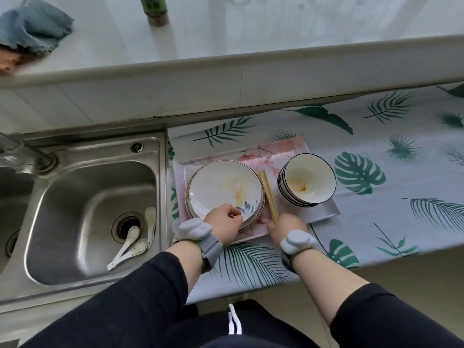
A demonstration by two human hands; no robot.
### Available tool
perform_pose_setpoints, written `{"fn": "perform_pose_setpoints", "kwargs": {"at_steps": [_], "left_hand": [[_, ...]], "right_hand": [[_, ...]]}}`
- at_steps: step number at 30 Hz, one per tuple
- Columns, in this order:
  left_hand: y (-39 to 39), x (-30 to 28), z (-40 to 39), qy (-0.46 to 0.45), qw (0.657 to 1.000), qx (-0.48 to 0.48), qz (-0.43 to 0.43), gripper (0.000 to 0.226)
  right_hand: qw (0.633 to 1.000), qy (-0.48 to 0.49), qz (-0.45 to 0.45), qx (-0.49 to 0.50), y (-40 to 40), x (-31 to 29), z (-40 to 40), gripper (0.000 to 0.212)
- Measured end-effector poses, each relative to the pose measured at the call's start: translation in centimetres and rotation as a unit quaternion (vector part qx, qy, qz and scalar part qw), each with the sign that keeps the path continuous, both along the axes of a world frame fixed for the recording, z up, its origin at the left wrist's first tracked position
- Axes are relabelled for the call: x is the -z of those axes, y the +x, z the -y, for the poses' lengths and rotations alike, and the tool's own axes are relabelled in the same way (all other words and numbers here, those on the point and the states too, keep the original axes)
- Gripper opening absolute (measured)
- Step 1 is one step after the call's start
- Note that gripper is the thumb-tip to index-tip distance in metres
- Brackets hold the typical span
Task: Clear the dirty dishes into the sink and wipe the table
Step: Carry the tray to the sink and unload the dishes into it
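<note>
A pink flowered tray (281,146) lies on the leaf-patterned table beside the steel sink (62,197). On it stands a stack of dirty white plates (221,187), a bundle of wooden chopsticks (267,192) and a stack of blue-rimmed bowls (307,179). My left hand (223,223) grips the near rim of the top plate, fingers curled over its edge. My right hand (283,228) is at the near end of the chopsticks, fingers curled around them. Several white spoons (135,243) lie in the sink near the drain.
A blue-grey cloth (32,23) lies on the tiled ledge at the far left, with a dark green bottle (153,10) further right. A faucet base (44,160) stands at the sink's back left. The tablecloth (389,177) stretches right of the tray.
</note>
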State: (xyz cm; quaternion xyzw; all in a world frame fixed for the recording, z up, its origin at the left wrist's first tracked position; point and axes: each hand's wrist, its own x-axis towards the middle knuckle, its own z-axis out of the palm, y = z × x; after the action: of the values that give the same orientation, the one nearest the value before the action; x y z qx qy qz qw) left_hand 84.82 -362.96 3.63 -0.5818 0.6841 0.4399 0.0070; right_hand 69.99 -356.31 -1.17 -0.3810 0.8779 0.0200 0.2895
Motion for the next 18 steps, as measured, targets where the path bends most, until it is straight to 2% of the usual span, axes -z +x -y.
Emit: {"fn": "perform_pose_setpoints", "kwargs": {"at_steps": [3, 6, 10, 15, 18], "left_hand": [[0.2, 0.1, 0.1, 0.012, 1.0, -0.003, -0.007, 0.027], [0.5, 0.2, 0.6, 0.018, 0.999, -0.02, -0.023, 0.025], [1.3, 0.1, 1.6, 0.045, 0.995, -0.051, -0.069, 0.028], [3.3, -0.4, 3.7, 0.018, 0.993, -0.07, -0.09, 0.032], [6.1, -0.5, 4.8, 0.009, 0.989, -0.112, -0.098, 0.048]], "right_hand": [[1.0, -0.019, 0.019, 0.007, 0.2, -0.2, 0.1, 0.033], [0.995, -0.075, 0.036, 0.059, 0.8, -0.7, 0.5, 0.02], [0.986, -0.147, 0.041, 0.068, 2.4, -2.0, 1.4, 0.023], [0.979, -0.193, 0.067, -0.025, 6.0, -4.2, 4.1, 0.024], [0.973, -0.185, 0.089, -0.103, 9.3, -5.0, 6.2, 0.023]]}}
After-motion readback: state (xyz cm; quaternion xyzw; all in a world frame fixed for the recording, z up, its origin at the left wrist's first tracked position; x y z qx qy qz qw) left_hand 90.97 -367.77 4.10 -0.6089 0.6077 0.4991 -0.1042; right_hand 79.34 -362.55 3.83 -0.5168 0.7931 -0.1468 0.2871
